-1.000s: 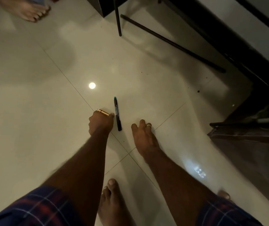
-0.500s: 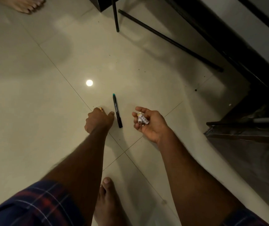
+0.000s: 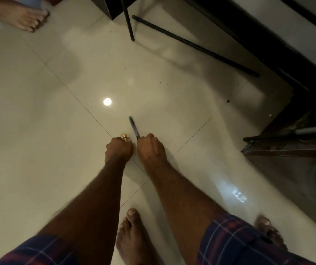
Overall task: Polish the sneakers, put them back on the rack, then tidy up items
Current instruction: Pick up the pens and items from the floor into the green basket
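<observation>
Both arms reached down to the tiled floor (image 3: 38, 131), hands side by side. Left hand (image 3: 118, 149) fisted around one gold-tipped cylinder (image 3: 125, 137). Right hand (image 3: 150, 148) curled, gripping one pen (image 3: 134, 127) by its near end. No sneakers in view.
</observation>
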Demonstrator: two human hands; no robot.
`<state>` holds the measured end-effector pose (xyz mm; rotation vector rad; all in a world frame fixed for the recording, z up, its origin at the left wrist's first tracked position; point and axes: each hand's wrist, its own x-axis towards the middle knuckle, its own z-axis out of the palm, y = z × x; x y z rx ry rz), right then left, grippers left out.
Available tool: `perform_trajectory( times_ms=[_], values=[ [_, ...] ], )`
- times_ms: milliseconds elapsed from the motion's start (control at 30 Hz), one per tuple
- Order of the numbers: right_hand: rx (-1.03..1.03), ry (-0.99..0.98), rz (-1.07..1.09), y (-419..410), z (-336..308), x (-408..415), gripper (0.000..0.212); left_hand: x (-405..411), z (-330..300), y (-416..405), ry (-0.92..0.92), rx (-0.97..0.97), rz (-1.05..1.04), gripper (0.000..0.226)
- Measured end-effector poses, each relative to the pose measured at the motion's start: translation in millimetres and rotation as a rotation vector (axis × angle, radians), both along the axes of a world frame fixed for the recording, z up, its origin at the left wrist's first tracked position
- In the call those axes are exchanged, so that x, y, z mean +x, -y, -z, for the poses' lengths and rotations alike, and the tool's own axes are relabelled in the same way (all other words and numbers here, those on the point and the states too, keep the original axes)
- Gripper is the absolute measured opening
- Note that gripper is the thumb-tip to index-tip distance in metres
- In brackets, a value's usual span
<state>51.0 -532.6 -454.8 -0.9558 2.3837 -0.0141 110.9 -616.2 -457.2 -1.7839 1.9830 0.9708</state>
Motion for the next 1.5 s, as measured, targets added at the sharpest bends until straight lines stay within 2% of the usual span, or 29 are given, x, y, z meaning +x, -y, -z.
perform_trajectory(
  times_ms=[67, 167, 267, 400, 600, 733, 800, 900, 1033, 1100, 1167, 1233, 1333, 1400, 1500],
  values=[
    [0.045, 0.028, 0.019, -10.3, -6.2, -4.2, 0.028, -1.2, -9.7, -5.8, 0.003, 0.009, 0.023, 0.037],
    [0.084, 0.158, 0.201, -45.2, -29.2, -21.8, 0.028, -9.2, -29.5, -16.7, -0.022, 0.026, 0.102, 0.033],
    [0.085, 0.237, 0.364, -96.6, -69.8, -38.2, 0.027, -17.9, -64.8, -40.8, -0.055, 0.064, 0.183, 0.030],
    [0.047, 0.293, 0.453, -141.4, -140.5, -49.4, 0.030, -30.8, -122.4, -84.4, -0.159, 0.073, 0.308, 0.036],
    [-0.033, 0.280, 0.496, -214.1, -261.6, -42.6, 0.027, -46.3, -240.4, -184.3, -0.539, 0.069, 0.288, 0.036],
    [-0.094, 0.285, 0.525, -274.3, -335.6, -27.8, 0.017, -39.2, -303.8, -254.8, -0.700, 0.038, 0.421, 0.034],
    [-0.150, 0.282, 0.591, -314.0, -372.6, -26.5, 0.021, -42.2, -333.4, -289.1, -0.778, 0.022, 0.455, 0.034],
    [-0.199, 0.197, 0.612, -380.9, -424.4, -32.5, 0.034, -60.1, -378.2, -342.1, -0.872, -0.007, 0.580, 0.036],
    [-0.263, -0.064, 0.777, -475.0, -473.0, -58.6, 0.029, -100.6, -438.0, -414.7, -1.025, -0.044, 0.768, 0.034],
    [-0.263, -0.199, 0.897, -515.2, -487.2, -74.2, 0.028, -122.2, -455.2, -450.1, -1.041, -0.072, 0.866, 0.036],
    [-0.237, -0.260, 0.954, -539.7, -494.4, -90.5, 0.029, -142.1, -461.9, -478.0, -0.974, -0.093, 0.987, 0.037],
    [-0.165, -0.243, 0.924, -552.6, -493.1, -104.2, 0.031, -162.9, -461.4, -501.0, -0.808, -0.189, 1.110, 0.040],
    [-0.096, -0.239, 0.832, -557.1, -476.1, -121.1, 0.031, -187.8, -453.7, -514.6, -0.524, -0.468, 1.190, 0.042],
    [-0.068, -0.272, 0.799, -557.3, -465.0, -133.5, 0.031, -198.0, -447.4, -520.2, -0.469, -0.632, 1.206, 0.035],
    [-0.026, -0.270, 0.788, -552.9, -454.6, -143.9, 0.031, -207.6, -439.7, -530.2, -0.458, -0.725, 1.279, 0.024]
  ],
)
